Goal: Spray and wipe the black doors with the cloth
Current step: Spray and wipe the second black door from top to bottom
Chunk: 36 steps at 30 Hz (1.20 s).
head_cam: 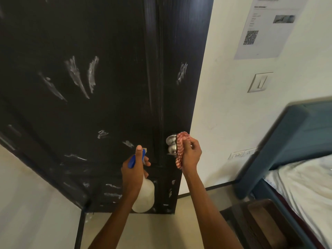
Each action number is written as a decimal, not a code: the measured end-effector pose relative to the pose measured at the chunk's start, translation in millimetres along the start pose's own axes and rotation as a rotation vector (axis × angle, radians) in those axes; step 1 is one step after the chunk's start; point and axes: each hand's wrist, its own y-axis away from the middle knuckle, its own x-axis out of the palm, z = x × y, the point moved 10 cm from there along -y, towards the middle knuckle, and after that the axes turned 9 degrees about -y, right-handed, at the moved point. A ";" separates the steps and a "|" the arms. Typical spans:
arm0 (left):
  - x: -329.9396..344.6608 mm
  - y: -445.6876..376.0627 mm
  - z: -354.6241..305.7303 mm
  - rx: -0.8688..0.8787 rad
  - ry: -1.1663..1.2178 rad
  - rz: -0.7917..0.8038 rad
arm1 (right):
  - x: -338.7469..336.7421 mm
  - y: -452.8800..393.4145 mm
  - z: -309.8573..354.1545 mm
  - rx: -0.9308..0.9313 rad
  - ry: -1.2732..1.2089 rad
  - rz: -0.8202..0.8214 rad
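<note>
Honestly barely started: black door point(107, 105) streaky, left hand point(133, 169) gripping spray bottle point(143, 194), right hand point(191, 155) clutching cloth point(180, 148) against knob point(171, 145).

Beside your right hand point(191, 152): brushed-metal knob point(172, 145), checked woven cloth point(181, 150). Matt black door point(107, 69), white-smeared; translucent plastic bottle point(145, 196).

Door knob point(172, 145) partly behind cloth point(180, 150); wall notice point(265, 29) print blurred, top cut off.
</note>
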 end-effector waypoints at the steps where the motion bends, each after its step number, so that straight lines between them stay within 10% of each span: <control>1: 1.7 -0.4 0.1 -0.001 -0.006 0.005 | 11.8 1.6 13.2 -0.116 0.149 0.056; 7: 5.4 -3.4 -5.2 0.013 -0.020 0.011 | 94.3 51.0 31.1 -1.007 1.213 0.418; 10: 4.2 -2.7 -8.2 0.031 -0.007 0.002 | 81.1 35.6 43.4 -0.954 1.209 0.371; 15: -0.6 -6.0 1.5 -0.007 0.047 -0.006 | 14.2 -5.6 36.7 -0.314 0.739 0.051; 19: -4.7 -8.0 10.3 -0.035 0.048 -0.006 | 64.4 15.4 45.9 -0.635 1.005 0.226; 29: -14.9 -4.5 11.9 -0.054 -0.015 -0.028 | 120.8 69.5 -31.8 -1.156 2.589 1.041; 36: -15.1 13.1 11.6 -0.052 0.011 -0.056 | 120.5 68.8 -12.7 -1.270 2.180 1.120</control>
